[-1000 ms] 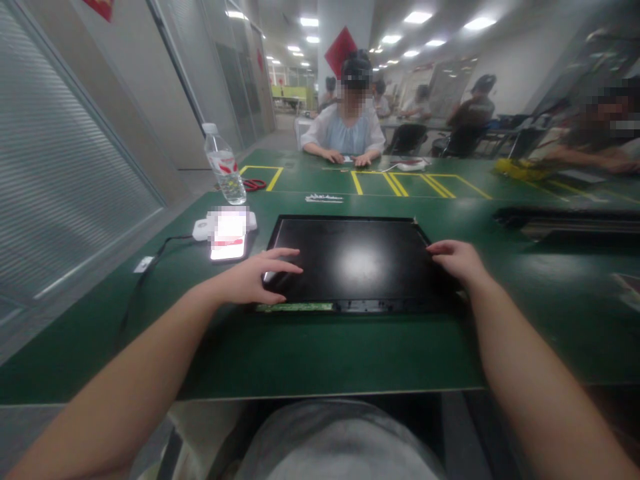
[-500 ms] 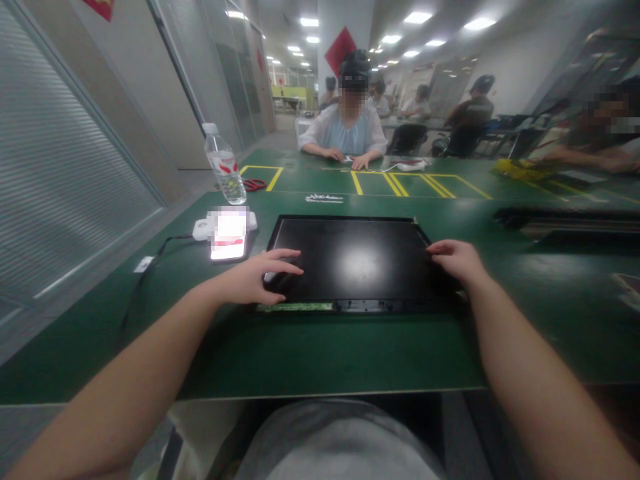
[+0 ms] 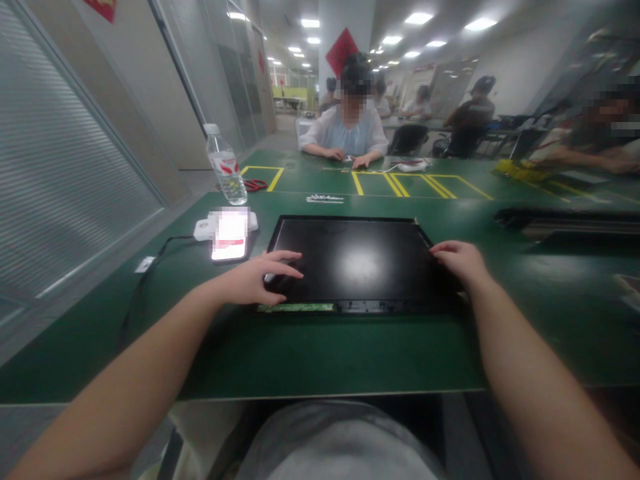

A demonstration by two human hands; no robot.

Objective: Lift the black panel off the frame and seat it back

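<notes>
A flat black display panel [image 3: 325, 257] lies face up on the green table in front of me, a light reflected in its glossy surface. A green circuit strip [image 3: 295, 307] runs along the left part of its near edge. My left hand [image 3: 263, 277] is open at the panel's left side, fingers spread over the screen, the thumb low near the front edge. At the right edge, my right hand [image 3: 460, 263] has its fingers closed together on the frame; its thumb is partly hidden.
Left of the panel are a lit phone [image 3: 230, 243], a white power strip [image 3: 203, 229] with a black cable, a water bottle [image 3: 227, 167] and red scissors [image 3: 257, 185]. Small white pieces [image 3: 325, 199] lie beyond the panel. Dark long parts [image 3: 575, 220] rest at right. A person [image 3: 345, 133] sits opposite.
Both hands and the panel look almost the same as before. The whole view has shifted very slightly.
</notes>
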